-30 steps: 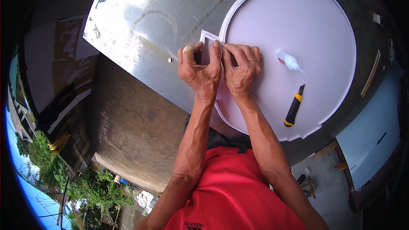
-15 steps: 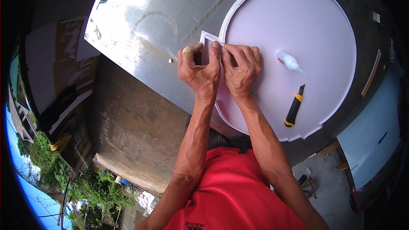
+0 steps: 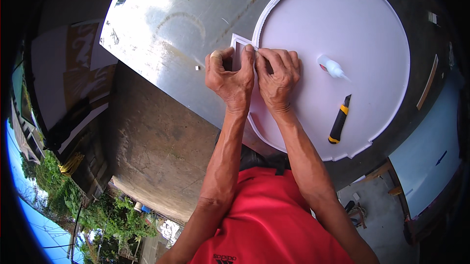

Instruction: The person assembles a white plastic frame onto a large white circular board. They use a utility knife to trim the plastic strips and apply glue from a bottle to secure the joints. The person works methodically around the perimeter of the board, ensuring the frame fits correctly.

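A large round white panel [image 3: 352, 29] with a raised rim lies on the metal table, and a small angular rimmed corner [image 3: 237, 39] juts from its left edge. My left hand [image 3: 229, 78] is closed at this corner, its thumb pressed on the rim strip and the other fingers curled around the outer side. Close beside it, my right hand [image 3: 278, 70] pinches the same strip from inside the panel. The fingers hide the strip's end. On the panel, right of my hands, lie a white glue bottle [image 3: 331, 66] with a thin nozzle and a black-and-yellow utility knife [image 3: 339, 122], blade out.
The shiny metal table [image 3: 196, 4] extends to the far left, with a tiny white block [image 3: 198, 68] left of my hands. A narrow brown strip [image 3: 427, 82] lies at the right. A light blue sheet [image 3: 426, 151] stands beyond the table's right side.
The whole view has shifted very slightly. Both hands keep their hold at the corner, and the bottle and knife stay in place on the panel.
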